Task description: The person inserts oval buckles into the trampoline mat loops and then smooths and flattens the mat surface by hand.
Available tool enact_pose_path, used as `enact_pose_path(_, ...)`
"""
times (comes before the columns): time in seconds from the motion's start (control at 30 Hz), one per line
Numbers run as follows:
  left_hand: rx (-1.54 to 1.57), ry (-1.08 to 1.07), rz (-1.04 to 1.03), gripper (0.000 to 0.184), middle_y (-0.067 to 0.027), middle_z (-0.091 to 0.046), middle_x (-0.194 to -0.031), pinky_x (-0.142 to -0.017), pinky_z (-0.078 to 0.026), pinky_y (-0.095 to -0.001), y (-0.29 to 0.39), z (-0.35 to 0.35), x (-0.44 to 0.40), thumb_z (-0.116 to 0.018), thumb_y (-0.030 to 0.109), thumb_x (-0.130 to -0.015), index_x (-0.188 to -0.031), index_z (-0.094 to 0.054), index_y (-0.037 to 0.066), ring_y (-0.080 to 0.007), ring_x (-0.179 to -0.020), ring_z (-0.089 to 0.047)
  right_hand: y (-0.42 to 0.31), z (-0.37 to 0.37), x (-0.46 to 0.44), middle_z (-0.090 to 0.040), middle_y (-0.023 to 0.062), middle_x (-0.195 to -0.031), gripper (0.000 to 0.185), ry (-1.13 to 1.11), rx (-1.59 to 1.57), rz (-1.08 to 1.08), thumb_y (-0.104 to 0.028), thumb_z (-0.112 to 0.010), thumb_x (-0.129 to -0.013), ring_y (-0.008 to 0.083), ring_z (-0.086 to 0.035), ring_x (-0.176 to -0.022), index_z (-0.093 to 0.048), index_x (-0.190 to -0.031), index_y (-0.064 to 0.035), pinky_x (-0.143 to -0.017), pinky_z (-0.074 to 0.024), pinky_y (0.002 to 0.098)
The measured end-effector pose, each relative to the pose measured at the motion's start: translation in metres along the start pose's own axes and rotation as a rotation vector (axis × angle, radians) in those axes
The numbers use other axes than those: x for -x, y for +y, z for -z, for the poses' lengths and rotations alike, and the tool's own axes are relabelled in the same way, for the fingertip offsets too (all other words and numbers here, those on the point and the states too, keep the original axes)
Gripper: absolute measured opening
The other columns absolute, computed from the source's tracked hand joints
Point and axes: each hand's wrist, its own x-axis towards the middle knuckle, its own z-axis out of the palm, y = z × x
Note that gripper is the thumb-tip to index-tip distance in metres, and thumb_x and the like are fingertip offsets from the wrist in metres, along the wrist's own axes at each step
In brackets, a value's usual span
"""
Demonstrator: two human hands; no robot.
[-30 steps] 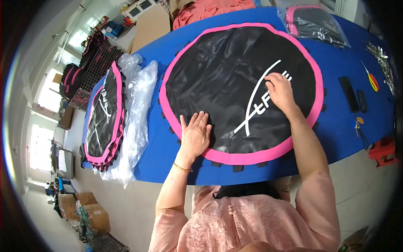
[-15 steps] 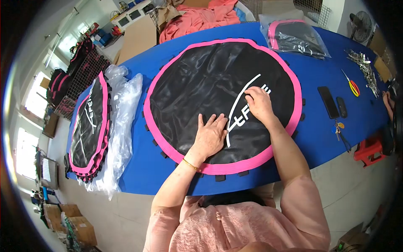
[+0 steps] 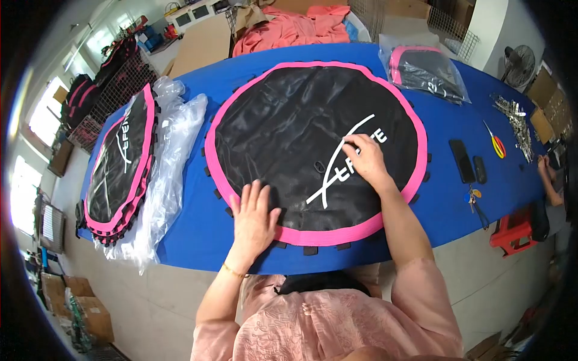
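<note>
A round black mat (image 3: pixel 283 120) with a pink rim and white lettering lies flat on the blue table. My left hand (image 3: pixel 253 221) rests with spread fingers on the mat's near left edge, across the pink rim. Over the white lettering is my right hand (image 3: pixel 367 160), its thumb and fingertips pinched together; whatever is between them is too small to make out. A small dark loop (image 3: pixel 319 166) lies on the mat just left of my right hand.
Folded mats (image 3: pixel 120 165) and clear plastic (image 3: pixel 174 174) lie at left. A bagged mat (image 3: pixel 424 72) is at the back right. Farther right are a phone (image 3: pixel 462 161), scissors (image 3: pixel 498 146), metal pieces (image 3: pixel 516 126) and keys (image 3: pixel 476 193). Another person's hand (image 3: pixel 546 171) shows at the right edge.
My left hand has moved left and toward the mat's near edge. The dark loop now shows on the mat. My right hand stays over the lettering, and the view has shifted slightly.
</note>
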Motion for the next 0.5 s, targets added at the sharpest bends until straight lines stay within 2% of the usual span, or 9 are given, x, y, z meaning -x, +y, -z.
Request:
enact_pose_path(0.13,-0.004,-0.070,0.132,0.066,-0.0255,-0.040,-0.164,-0.125,-0.018,-0.0675,-0.015,0.002,0.037,-0.062,0.042,-0.102,-0.151,-0.049,-0.001,-0.0432,-0.155,-0.032,-0.057,-0.004,0.005,-0.074,0.0128,-0.103,0.024,-0.244,-0.154,0.138,-0.019,-0.080,-0.087,0.0318,-0.071,-0.094,-0.077,-0.107,-0.0052,-0.084,-0.0556,0.0411)
enact_pose_path(0.17,-0.016,-0.076,0.128,0.066,-0.0259,-0.039,-0.164,-0.125,-0.018,-0.0673,-0.013,0.002,0.044,-0.062,0.042,-0.102,-0.151,-0.050,-0.001,-0.0433,-0.156,-0.031,-0.056,-0.014,0.010,-0.074,0.0132,-0.101,0.024,-0.237,-0.069,0.237,-0.018,-0.081,-0.086,0.0326,-0.070,-0.094,-0.077,-0.104,-0.0039,-0.083,-0.0559,0.0412)
enact_pose_path(0.2,-0.027,-0.080,0.123,0.067,-0.0263,-0.039,-0.164,-0.125,-0.018,-0.0672,-0.010,0.001,0.049,-0.062,0.042,-0.102,-0.151,-0.050,-0.002,-0.0435,-0.156,-0.030,-0.061,-0.016,0.012,-0.074,0.0130,-0.102,0.024,-0.310,-0.026,0.219,-0.019,-0.081,-0.085,0.0334,-0.070,-0.098,-0.076,-0.104,-0.0041,-0.086,-0.0561,0.0421)
enact_pose_path(0.27,0.004,-0.061,0.115,0.066,-0.0285,-0.038,-0.164,-0.125,-0.018,-0.0670,-0.006,-0.005,0.057,-0.061,0.038,-0.102,-0.151,-0.048,-0.004,-0.0456,-0.156,-0.029,-0.057,-0.024,0.017,-0.074,0.0122,-0.103,0.024,-0.255,0.025,0.230,-0.018,-0.080,-0.086,0.0336,-0.070,-0.101,-0.076,-0.105,-0.0041,-0.088,-0.0562,0.0431)
enact_pose_path(0.3,0.022,-0.051,0.107,0.066,-0.0307,-0.038,-0.163,-0.125,-0.019,-0.0669,-0.005,-0.006,0.058,-0.061,0.034,-0.102,-0.151,-0.046,-0.006,-0.0477,-0.155,-0.029,-0.056,-0.022,0.013,-0.074,0.0118,-0.106,0.021,-0.303,0.027,0.199,-0.014,-0.077,-0.088,0.0341,-0.070,-0.103,-0.076,-0.107,-0.0042,-0.091,-0.0556,0.0441)
enact_pose_path(0.4,0.011,-0.060,0.106,0.068,-0.0279,-0.036,-0.166,-0.124,-0.021,-0.0681,-0.006,-0.007,0.058,-0.059,0.041,-0.103,-0.152,-0.049,-0.004,-0.0441,-0.158,-0.026,-0.045,-0.020,0.001,-0.075,0.0119,-0.109,0.018,-0.283,0.238,0.234,-0.011,-0.074,-0.090,0.0345,-0.070,-0.105,-0.076,-0.107,-0.0038,-0.094,-0.0549,0.0445)
enact_pose_path(0.43,0.020,-0.052,0.106,0.068,-0.0279,-0.036,-0.166,-0.124,-0.021,-0.0681,-0.007,-0.007,0.059,-0.059,0.041,-0.103,-0.152,-0.049,-0.004,-0.0441,-0.158,-0.026,-0.043,-0.018,-0.005,-0.075,0.0146,-0.111,0.018,-0.284,0.269,0.218,-0.010,-0.067,-0.091,0.0364,-0.069,-0.106,-0.076,-0.106,-0.0030,-0.095,-0.0535,0.0476)
enact_pose_path(0.47,0.018,-0.061,0.105,0.068,-0.0280,-0.035,-0.166,-0.124,-0.020,-0.0683,-0.007,-0.007,0.059,-0.058,0.041,-0.103,-0.152,-0.048,-0.005,-0.0440,-0.158,-0.025,-0.034,-0.017,-0.013,-0.076,0.0155,-0.109,0.018,-0.263,0.311,0.225,-0.009,-0.065,-0.092,0.0365,-0.070,-0.105,-0.076,-0.105,-0.0034,-0.093,-0.0540,0.0482)
enact_pose_path(0.5,0.014,-0.070,0.103,0.068,-0.0281,-0.035,-0.166,-0.124,-0.020,-0.0685,-0.007,-0.007,0.058,-0.058,0.041,-0.103,-0.152,-0.048,-0.005,-0.0439,-0.158,-0.025,-0.020,-0.019,-0.019,-0.076,0.0145,-0.107,0.017,-0.211,0.341,0.205,-0.009,-0.067,-0.093,0.0359,-0.070,-0.104,-0.076,-0.106,-0.0045,-0.094,-0.0542,0.0474)
